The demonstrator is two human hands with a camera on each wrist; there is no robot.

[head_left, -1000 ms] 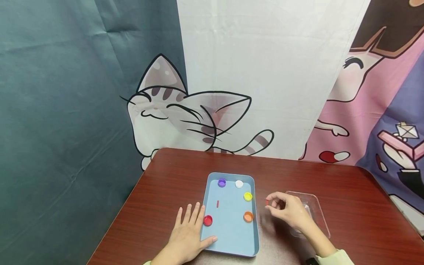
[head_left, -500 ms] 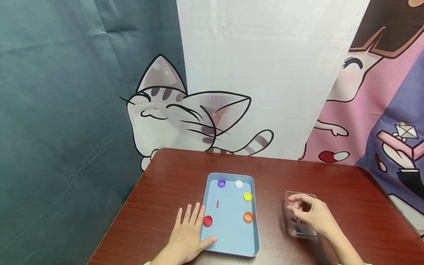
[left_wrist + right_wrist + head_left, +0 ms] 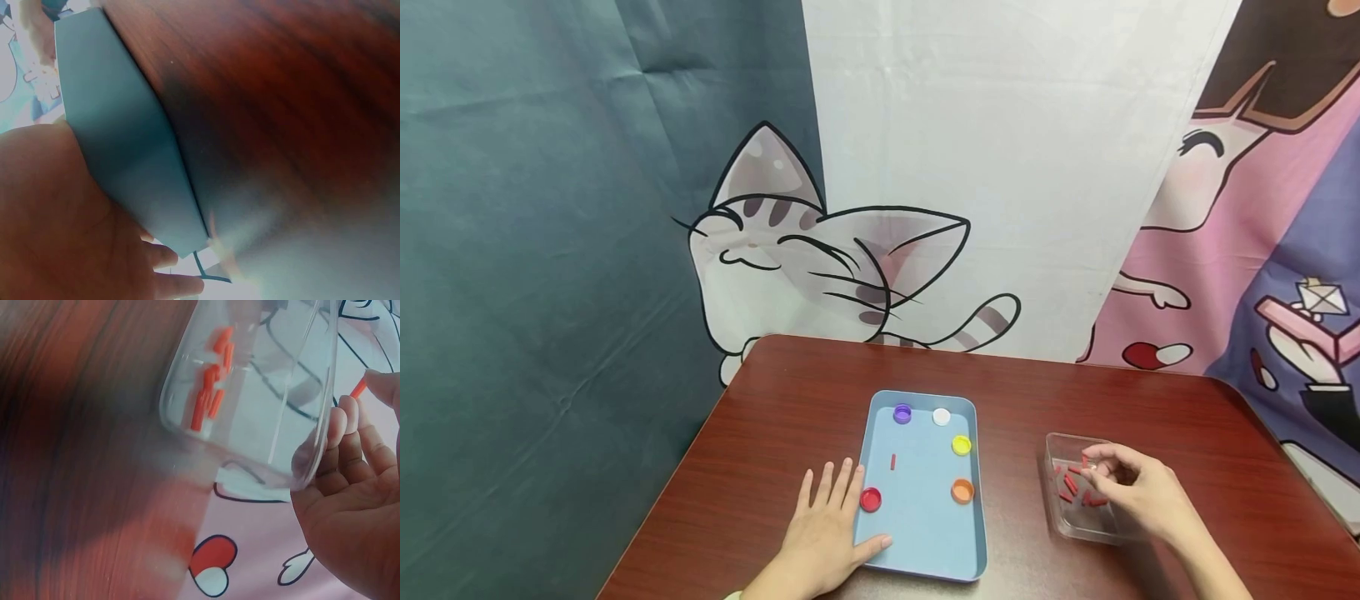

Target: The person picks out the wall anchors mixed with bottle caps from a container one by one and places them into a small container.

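My right hand (image 3: pixel 1138 492) is over the right part of a clear plastic box (image 3: pixel 1078 533) and pinches a small red stick (image 3: pixel 358 389) between thumb and fingertip. Several more red sticks (image 3: pixel 1070 483) lie loose on the bottom of that box. Spread flat, my left hand (image 3: pixel 820 533) rests along the left edge of a light blue tray (image 3: pixel 925 537), with its thumb over the rim. One red stick (image 3: pixel 892 462) lies in the tray. A red cap (image 3: pixel 870 500) sits near my left fingers. The left wrist view shows the tray's side wall (image 3: pixel 119 125) close up.
Other caps stand in the tray: purple (image 3: pixel 902 414), white (image 3: pixel 942 417), yellow (image 3: pixel 961 445) and orange (image 3: pixel 962 491). The reddish-brown wooden table (image 3: pixel 820 392) extends around the tray and box. A printed cloth (image 3: pixel 1022 167) hangs behind it.
My right hand has moved right, from the gap beside the tray to over the clear box, keeping the red stick pinched. More sticks in the box now show. The left hand stays put.
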